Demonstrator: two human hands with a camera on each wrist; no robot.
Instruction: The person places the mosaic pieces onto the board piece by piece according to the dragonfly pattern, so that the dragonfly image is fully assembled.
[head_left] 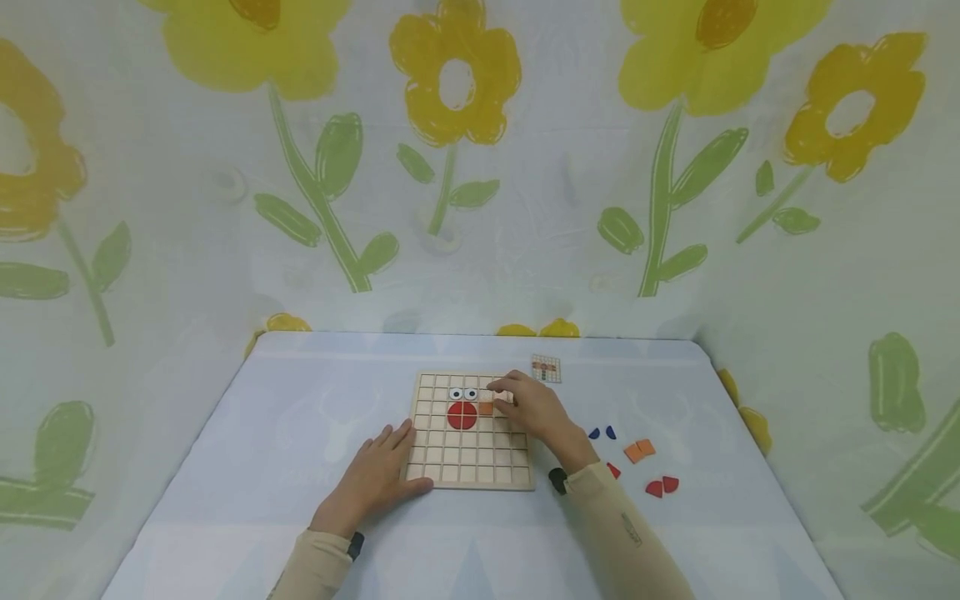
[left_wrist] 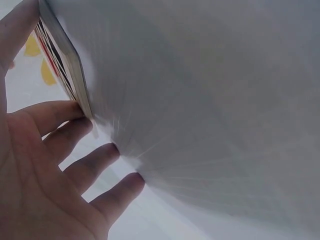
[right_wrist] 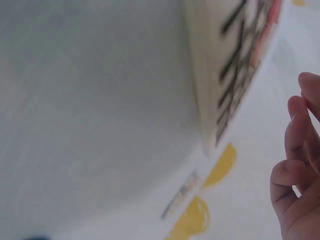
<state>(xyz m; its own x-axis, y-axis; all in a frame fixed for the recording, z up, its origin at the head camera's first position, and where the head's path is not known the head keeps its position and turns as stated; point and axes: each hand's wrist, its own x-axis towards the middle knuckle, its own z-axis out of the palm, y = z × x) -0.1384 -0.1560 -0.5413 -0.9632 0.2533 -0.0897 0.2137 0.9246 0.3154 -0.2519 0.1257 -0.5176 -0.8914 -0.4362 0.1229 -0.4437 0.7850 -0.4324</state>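
A square wooden grid board [head_left: 465, 479] lies on the table. Two eye tiles [head_left: 456, 394] sit side by side in its cells, above a red circle [head_left: 459, 415] made of quarter pieces. One orange square tile [head_left: 485, 408] is right of the circle. My left hand [head_left: 378, 475] rests at the board's lower left corner, thumb by the near edge; the left wrist view shows its fairly straight fingers [left_wrist: 65, 112] touching the side. Over the board's upper right, my right hand [head_left: 538, 410] hovers with loosely bent fingers [right_wrist: 295, 132] and no piece visible in them; its fingertips are beside the orange tile.
A small pattern card [head_left: 546, 368] lies beyond the board's right corner. To the right are two blue half-circles [head_left: 611, 432], orange squares [head_left: 634, 452], red quarter pieces [head_left: 671, 484] and a dark green piece [head_left: 557, 480] beside the right sleeve. A flowered curtain [head_left: 510, 275] surrounds the table.
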